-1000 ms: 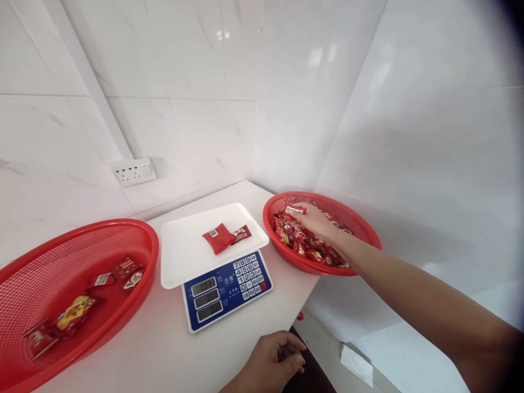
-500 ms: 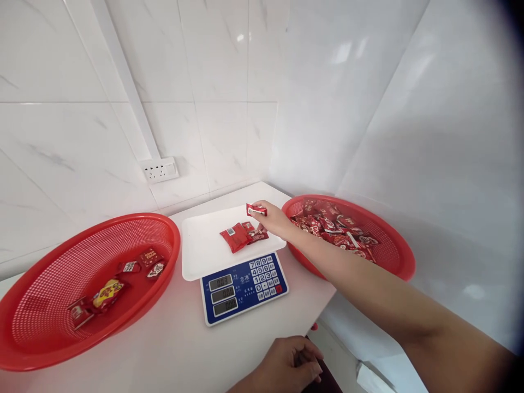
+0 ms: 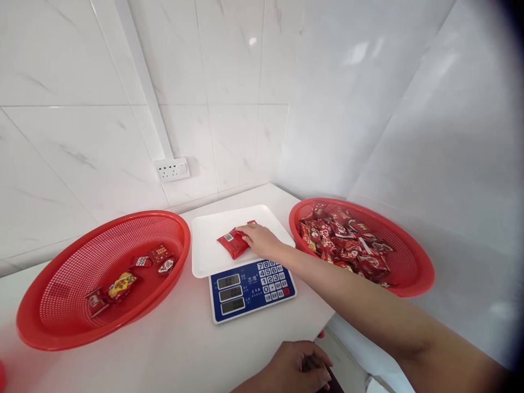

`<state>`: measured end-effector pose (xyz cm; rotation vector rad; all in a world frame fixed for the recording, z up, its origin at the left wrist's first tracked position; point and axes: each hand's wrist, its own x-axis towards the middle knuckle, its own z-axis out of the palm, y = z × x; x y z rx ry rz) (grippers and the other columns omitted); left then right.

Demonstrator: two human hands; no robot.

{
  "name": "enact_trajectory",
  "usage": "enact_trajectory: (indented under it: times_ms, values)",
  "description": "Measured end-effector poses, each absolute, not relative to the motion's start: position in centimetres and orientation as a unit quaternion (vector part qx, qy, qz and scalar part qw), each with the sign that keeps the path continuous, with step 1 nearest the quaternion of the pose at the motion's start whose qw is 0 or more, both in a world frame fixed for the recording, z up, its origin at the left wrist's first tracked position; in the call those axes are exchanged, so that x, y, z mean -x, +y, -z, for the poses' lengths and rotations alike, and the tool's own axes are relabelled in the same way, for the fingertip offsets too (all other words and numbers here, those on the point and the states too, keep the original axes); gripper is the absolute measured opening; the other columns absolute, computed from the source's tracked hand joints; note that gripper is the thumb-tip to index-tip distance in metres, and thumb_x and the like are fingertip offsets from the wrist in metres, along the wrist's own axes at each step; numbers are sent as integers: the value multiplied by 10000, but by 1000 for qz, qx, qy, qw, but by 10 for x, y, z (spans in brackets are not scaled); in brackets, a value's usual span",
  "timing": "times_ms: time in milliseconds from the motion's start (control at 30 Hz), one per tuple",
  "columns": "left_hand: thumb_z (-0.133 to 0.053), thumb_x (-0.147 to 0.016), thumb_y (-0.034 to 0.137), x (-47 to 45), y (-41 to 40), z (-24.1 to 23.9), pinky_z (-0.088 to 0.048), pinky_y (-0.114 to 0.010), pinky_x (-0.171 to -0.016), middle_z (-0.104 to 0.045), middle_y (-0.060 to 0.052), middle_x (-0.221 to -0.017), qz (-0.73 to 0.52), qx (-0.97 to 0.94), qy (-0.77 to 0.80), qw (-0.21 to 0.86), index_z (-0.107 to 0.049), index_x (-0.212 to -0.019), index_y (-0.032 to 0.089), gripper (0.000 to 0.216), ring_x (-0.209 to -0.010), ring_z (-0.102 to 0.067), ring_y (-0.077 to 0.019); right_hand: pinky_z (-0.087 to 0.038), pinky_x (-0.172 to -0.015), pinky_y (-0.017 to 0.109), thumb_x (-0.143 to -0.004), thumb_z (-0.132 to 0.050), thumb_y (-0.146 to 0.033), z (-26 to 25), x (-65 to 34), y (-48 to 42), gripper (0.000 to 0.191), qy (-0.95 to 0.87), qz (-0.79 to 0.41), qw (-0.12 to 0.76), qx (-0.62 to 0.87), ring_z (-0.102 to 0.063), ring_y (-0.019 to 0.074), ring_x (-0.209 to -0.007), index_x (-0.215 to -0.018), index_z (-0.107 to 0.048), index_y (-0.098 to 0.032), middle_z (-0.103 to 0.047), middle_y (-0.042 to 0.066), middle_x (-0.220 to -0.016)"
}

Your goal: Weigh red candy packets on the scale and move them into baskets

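Note:
My right hand (image 3: 262, 240) reaches onto the white tray (image 3: 204, 234) of a digital scale. Its fingers are closed on the edge of a red candy packet (image 3: 234, 245) with a barcode label. The hand covers most of the smaller packets beside it; a bit of red wrapper (image 3: 251, 222) shows behind the fingers. Below the tray is the scale's blue panel (image 3: 251, 289) with three displays and a keypad. My left hand (image 3: 301, 365) is near the table's front edge, fingers curled in, with nothing visible in them.
To the right stands a red mesh basket (image 3: 423, 273) piled with red-wrapped packets (image 3: 347, 240). On the left, another red basket (image 3: 45, 338) holds several packets, one with a yellow patch (image 3: 121, 284). A wall socket (image 3: 172, 170) is behind the white table (image 3: 172, 349).
My right hand has come down onto the packets on the tray; the small red packet it held above them is now hidden. The view has shifted slightly. My left hand keeps its pose.

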<state>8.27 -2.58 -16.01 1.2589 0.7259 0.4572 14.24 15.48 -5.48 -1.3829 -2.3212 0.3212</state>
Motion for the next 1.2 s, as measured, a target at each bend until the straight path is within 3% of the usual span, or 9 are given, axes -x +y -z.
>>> enact_trajectory:
  times_ms: [300, 467, 700, 1000, 1200]
  values:
    - [-583, -679, 176, -83, -26, 162, -447, -243, -631, -627, -27, -667, -206, -552, 322, 741, -670, -902, 123, 246, -660, -621, -144, -394, -911, 318, -810, -438, -79, 50, -171, 169, 353, -790, -97, 278, 538, -508, 196, -1047, -1119, -597, -138, -588, 105, -1105]
    - [-607, -697, 249, -82, -24, 161, -468, -281, -692, -660, -41, -714, -182, -561, 314, 744, -662, -936, 137, 269, -713, -641, -164, -387, -948, 336, -794, -446, -73, 52, -166, 162, 371, -790, -130, 312, 512, -507, 184, -1067, -1116, -600, -171, -578, 88, -1133]
    - [-633, -708, 385, -79, -22, 164, -472, -332, -763, -684, -75, -859, -153, -572, 306, 745, -640, -991, 156, 364, -820, -644, -201, -291, -1039, 370, -756, -527, -120, 55, -165, 161, 621, -794, -200, 279, 501, -337, 205, -1272, -1341, -368, -251, -374, 62, -1385]
    - [-614, -705, 298, -82, -23, 166, -475, -291, -711, -687, -78, -797, -176, -572, 300, 743, -649, -976, 126, 322, -750, -650, -175, -427, -882, 309, -735, -473, -29, 62, -187, 148, 595, -767, -229, 244, 548, -570, 170, -982, -1283, -447, -259, -533, 41, -1232]
    - [-616, -687, 256, -81, -23, 160, -468, -280, -684, -667, -55, -759, -177, -570, 309, 741, -656, -942, 130, 288, -713, -640, -165, -436, -879, 289, -665, -409, 56, 58, -194, 140, 486, -781, -259, 247, 511, -584, 158, -979, -990, -652, -213, -646, 15, -1044]
